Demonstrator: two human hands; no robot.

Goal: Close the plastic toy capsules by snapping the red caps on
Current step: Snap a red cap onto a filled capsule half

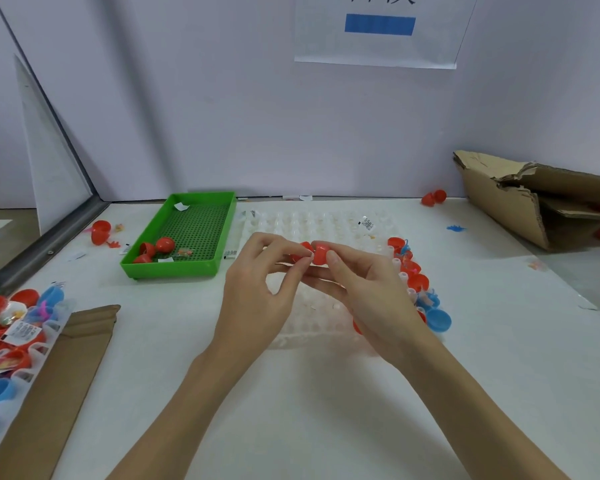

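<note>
Both hands meet above a clear plastic holder tray (312, 223) at the table's middle. My left hand (257, 289) pinches one red capsule half (303, 247) with thumb and forefinger. My right hand (368, 289) grips the other red half (321, 252), pressed against the first. Along the tray's right edge stand several red capsules (417, 281) and blue capsule halves (439, 319). The tray's near part is hidden under my hands.
A green tray (219, 230) at the back left holds red capsule pieces (163, 244). A bag of red and blue capsules (11, 327) lies on cardboard (66, 368) at the left. A torn cardboard box (541, 202) sits at the right. Loose red capsules (434, 197) lie near the wall.
</note>
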